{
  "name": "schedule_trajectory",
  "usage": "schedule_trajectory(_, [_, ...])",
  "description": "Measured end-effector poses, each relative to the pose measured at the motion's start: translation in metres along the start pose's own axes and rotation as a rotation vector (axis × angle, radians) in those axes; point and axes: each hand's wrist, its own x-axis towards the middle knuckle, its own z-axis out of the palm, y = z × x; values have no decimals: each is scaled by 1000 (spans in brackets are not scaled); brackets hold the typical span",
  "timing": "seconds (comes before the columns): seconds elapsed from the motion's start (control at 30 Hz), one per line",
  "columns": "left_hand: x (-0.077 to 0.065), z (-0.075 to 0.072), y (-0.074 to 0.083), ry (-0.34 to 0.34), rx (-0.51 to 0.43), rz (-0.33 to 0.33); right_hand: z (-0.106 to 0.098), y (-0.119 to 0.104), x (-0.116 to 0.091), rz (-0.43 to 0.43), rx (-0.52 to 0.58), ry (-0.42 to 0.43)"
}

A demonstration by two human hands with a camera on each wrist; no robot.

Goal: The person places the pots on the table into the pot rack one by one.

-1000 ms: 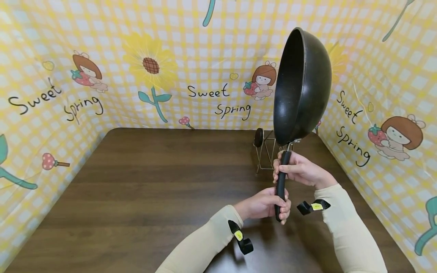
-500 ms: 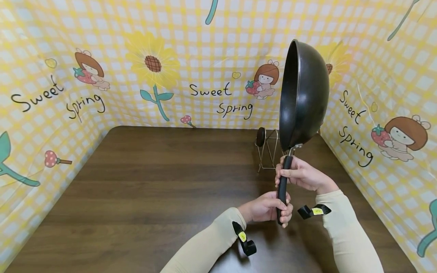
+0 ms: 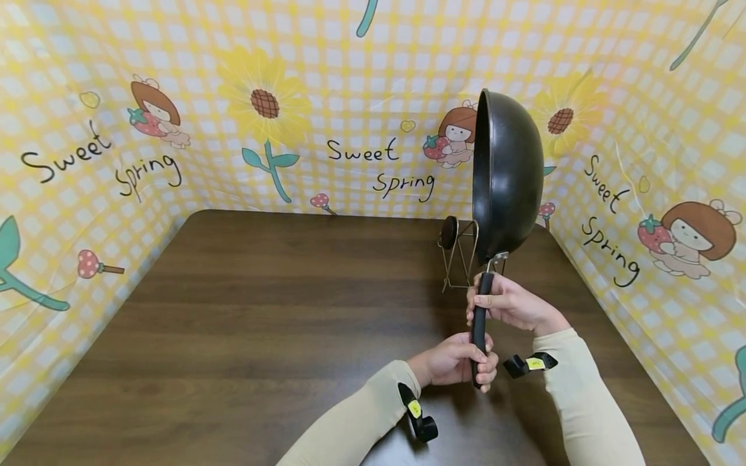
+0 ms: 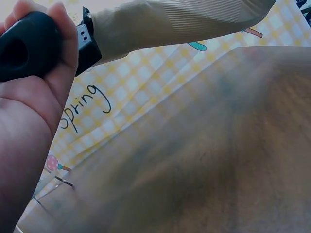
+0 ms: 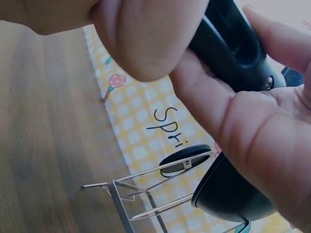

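Observation:
A black wok (image 3: pixel 515 175) stands on edge in the air, bowl up and handle down, its opening facing left in the head view. My right hand (image 3: pixel 514 304) grips the upper part of its black handle (image 3: pixel 479 327), near the metal joint. Lower down, my left hand (image 3: pixel 457 362) holds the handle's end, whose hollow tip (image 4: pixel 46 46) fills a corner of the left wrist view. Just behind and left of the wok is a wire rack (image 3: pixel 463 262) with a round black disc (image 3: pixel 449 233) on it. Whether wok and rack touch, I cannot tell.
The brown wooden table (image 3: pixel 262 310) stretches to the left and in front. A yellow checked cloth (image 3: pixel 350 84) with printed figures hangs along its back and sides. Each sleeve carries a black wrist strap (image 3: pixel 418 417).
The wok has come down with both hands and turned a little, so less of its inside shows. Both hands keep their hold on the handle. The view has shifted slightly.

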Motion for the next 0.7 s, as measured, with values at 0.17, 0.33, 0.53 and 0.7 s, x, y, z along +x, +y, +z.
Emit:
schedule_trajectory(0.17, [0,-2,-4,10,-5,14,-1,4,2,3,5,-1])
schedule_trajectory(0.33, [-2,-3,-8,11,-13,23,-4,9,3,14,4,10])
schedule_trajectory(0.53, [-4,-4,-10,24,-40,21,-8,16,3,9,22,3])
schedule_trajectory(0.7, [-5,-8,-13,32,-54,21,-10,23,3,12,49,-4])
